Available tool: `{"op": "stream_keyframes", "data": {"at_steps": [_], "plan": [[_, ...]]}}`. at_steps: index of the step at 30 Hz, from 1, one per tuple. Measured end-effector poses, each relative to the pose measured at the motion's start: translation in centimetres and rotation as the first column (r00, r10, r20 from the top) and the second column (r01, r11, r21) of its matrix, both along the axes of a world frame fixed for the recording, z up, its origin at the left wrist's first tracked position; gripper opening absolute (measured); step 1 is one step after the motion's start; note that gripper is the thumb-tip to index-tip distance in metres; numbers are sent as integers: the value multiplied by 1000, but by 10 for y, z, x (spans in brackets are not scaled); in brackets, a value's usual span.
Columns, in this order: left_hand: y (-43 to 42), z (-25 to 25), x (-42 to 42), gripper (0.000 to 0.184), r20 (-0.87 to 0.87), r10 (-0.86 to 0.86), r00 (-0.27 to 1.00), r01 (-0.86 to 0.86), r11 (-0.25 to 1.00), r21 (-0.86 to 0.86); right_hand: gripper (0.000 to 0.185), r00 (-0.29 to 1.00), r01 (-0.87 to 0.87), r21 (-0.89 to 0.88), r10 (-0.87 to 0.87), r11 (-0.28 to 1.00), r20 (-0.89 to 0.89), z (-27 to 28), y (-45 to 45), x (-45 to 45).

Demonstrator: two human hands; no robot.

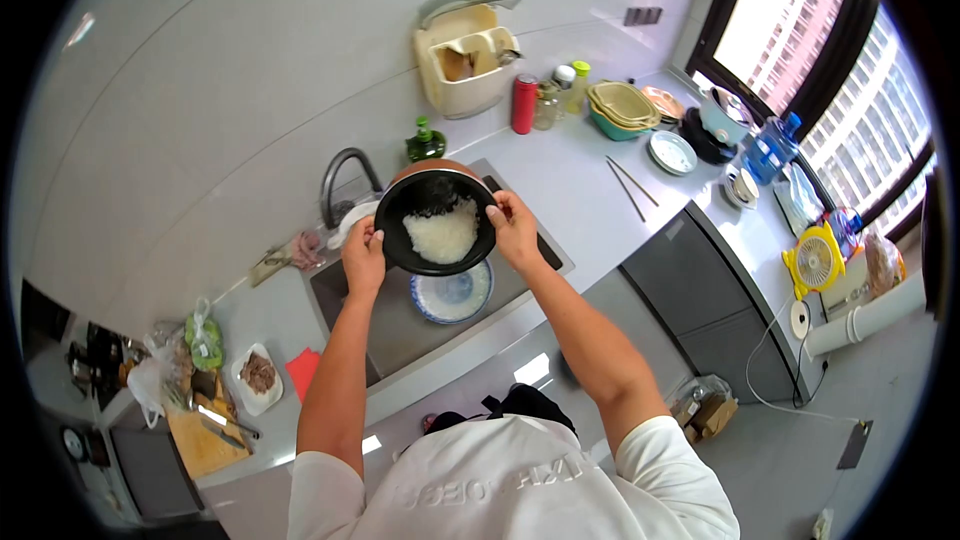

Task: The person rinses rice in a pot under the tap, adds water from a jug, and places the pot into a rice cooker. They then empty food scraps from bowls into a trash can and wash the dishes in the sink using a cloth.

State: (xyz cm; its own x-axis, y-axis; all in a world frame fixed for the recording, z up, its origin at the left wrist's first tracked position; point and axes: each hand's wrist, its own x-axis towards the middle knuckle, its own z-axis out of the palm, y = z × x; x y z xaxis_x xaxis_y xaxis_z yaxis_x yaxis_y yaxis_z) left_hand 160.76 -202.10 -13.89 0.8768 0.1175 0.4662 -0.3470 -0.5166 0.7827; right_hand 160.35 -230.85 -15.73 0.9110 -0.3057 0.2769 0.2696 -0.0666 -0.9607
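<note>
A dark-lined pot with a copper-coloured outside is held over the sink by both my hands. My left hand grips its left rim, and my right hand grips the right rim. The pot tilts toward me, showing white rice in a clump against its lower side. Below the pot, a blue-and-white bowl with whitish contents is in the sink. The curved faucet stands just behind the pot, to the left.
Left of the sink are a plate of meat, a red cloth or sheet and a cutting board with knives. On the right counter lie chopsticks, stacked baskets and a yellow fan. A green bottle stands behind the sink.
</note>
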Motion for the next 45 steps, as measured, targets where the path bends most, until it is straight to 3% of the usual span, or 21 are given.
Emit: {"op": "stream_keyframes", "data": {"at_steps": [5,7,9,15,18,25,28,39,42,44,45], "plan": [[-69,-32,32,33,-153,-117,981,108,992,-64,11,981,89,231,-46,969,-186,-35,-72,-1],[-102,-47,45,38,-326,-145,934,73,972,-223,11,969,150,299,-79,942,-235,-46,-103,-6],[-140,-65,56,40,-306,-220,926,146,958,-248,9,927,283,364,-155,888,-342,-48,-134,-13],[-243,-101,78,41,-390,-416,821,197,849,-490,12,758,562,351,-297,749,-581,-69,-215,-25],[-284,-109,97,45,-417,-489,766,259,829,-496,17,688,651,331,-346,684,-638,-86,-247,-22],[-352,-132,151,50,-463,-613,640,315,760,-569,32,592,772,333,-420,542,-688,-106,-298,-2],[-373,-130,164,53,-438,-657,614,367,728,-579,37,594,792,336,-511,510,-621,-112,-310,4],[-432,-141,191,59,-388,-712,585,415,674,-612,46,652,754,400,-524,521,-548,-102,-338,17],[-443,-139,191,59,-406,-698,590,411,693,-593,44,666,744,408,-537,529,-518,-114,-350,21],[-451,-136,195,53,-446,-648,618,493,761,-422,44,677,733,411,-524,541,-518,-114,-358,23],[-456,-134,195,53,-441,-648,621,495,761,-421,44,685,725,413,-514,551,-517,-114,-364,24]]}}
